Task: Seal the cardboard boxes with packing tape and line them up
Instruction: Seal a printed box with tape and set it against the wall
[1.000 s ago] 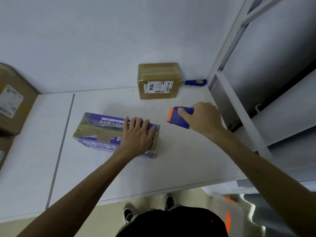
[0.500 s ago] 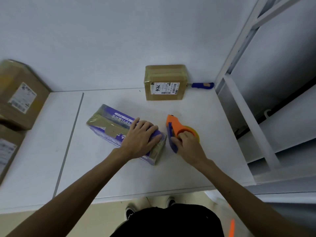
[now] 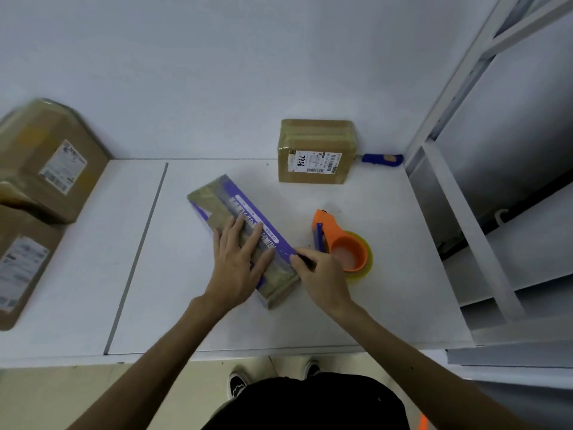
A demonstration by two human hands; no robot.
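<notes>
A long purple box (image 3: 217, 197) wrapped in brownish tape lies at an angle in the middle of the white table (image 3: 372, 308). My left hand (image 3: 238, 262) presses flat on its near half, fingers spread. My right hand (image 3: 322, 274) pinches at the box's near right edge; whether tape is between the fingers is unclear. The orange and blue tape dispenser (image 3: 344, 246) stands on the table just right of the box, beside my right hand and free of it. A taped brown box (image 3: 314, 150) with a white label stands against the back wall.
A blue-handled tool (image 3: 379, 158) lies by the wall, right of the brown box. Two larger labelled cardboard boxes (image 3: 46, 159) (image 3: 21, 265) sit at the left edge. A white metal shelf frame (image 3: 465, 228) borders the table's right side. My shoes show below the front edge.
My right hand set the tape dispenser down beside the purple box, let it go and moved to the box's edge. The box has turned to a steeper angle under my left hand.
</notes>
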